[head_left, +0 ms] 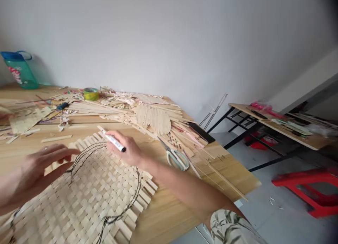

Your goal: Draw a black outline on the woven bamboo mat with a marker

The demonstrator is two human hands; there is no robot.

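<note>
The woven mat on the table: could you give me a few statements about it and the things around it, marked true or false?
1. The right hand holds a marker over the woven mat. True.
2. The scissors lie on the mat. False: they lie on the bare table, to its right.
3. A dark curved line is drawn on the mat. True.
4. The left hand holds the roll of tape. False: it is empty, spread on the mat; the tape sits far back.
</note>
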